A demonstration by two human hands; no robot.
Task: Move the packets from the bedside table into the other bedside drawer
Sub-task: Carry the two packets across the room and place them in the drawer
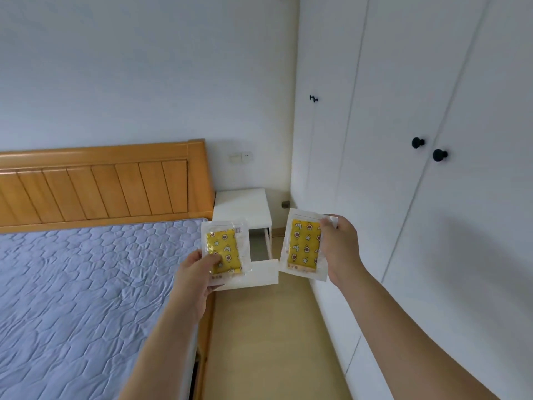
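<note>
Two packets, each a clear sleeve around a yellow patterned insert, are held up in the air above the open drawer. The left packet (225, 251) is pinched at its lower edge by the left hand (196, 281); the right packet (305, 245) is pinched along its right edge by the right hand (341, 249). Each grip is closed on its own packet, thumb in front.

Just beyond and below them stands the white bedside table (243, 207), its surface bare in view, with its drawer (261, 272) pulled out toward the camera — the inside is partly hidden by the left packet. To the left lie the bed (86, 284) and wooden headboard (101, 183); to the right, the white wardrobe (418, 197).

Judged stage: both packets are carried and the drawer is open — the release into it remains, then closing.
</note>
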